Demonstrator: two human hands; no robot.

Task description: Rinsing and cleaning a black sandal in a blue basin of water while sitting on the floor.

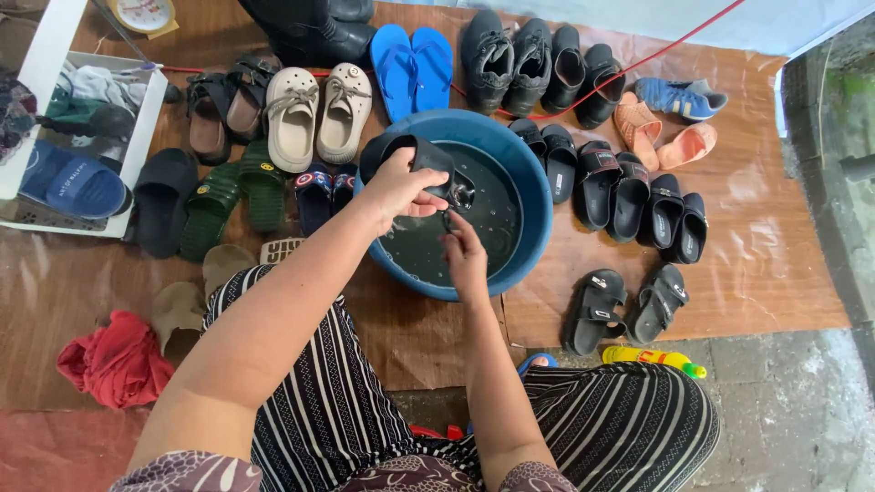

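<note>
Plainly, at this moment:
Left hand: the left hand point(399, 187) was closed around a black rubber slide sandal point(407, 155), fingers wrapped over its strap, holding it tilted above the left part of the basin; water ran off its lower end.
Right hand: the right hand point(465, 251) hung over the near side of the water, fingers curled loosely toward the sandal's dripping end; whether they pinched anything could not be told.
Basin: a round blue plastic basin point(533, 182) of dark water stood in the middle of the brown sheet-covered floor point(766, 264), just far of the person's knees in striped trousers point(319, 401).
Step in hand: judged from the drip and the grip, the sandal was being rinsed or rubbed clean over the water; the work on it looked midway, not finished.
Next move: it seemed to call for a firm hold with the left hand while the right worked along the wet sole; slipping was the risk.
Left of the basin: cream clogs point(319, 114), green sandals point(232, 196) and a red cloth point(114, 360), the cloth nearest.
Far side: blue flip-flops point(412, 64) and black shoes point(506, 59).
Right of the basin: rows of black sandals point(629, 196); near them a yellow bottle point(652, 357) lying on its side.
</note>
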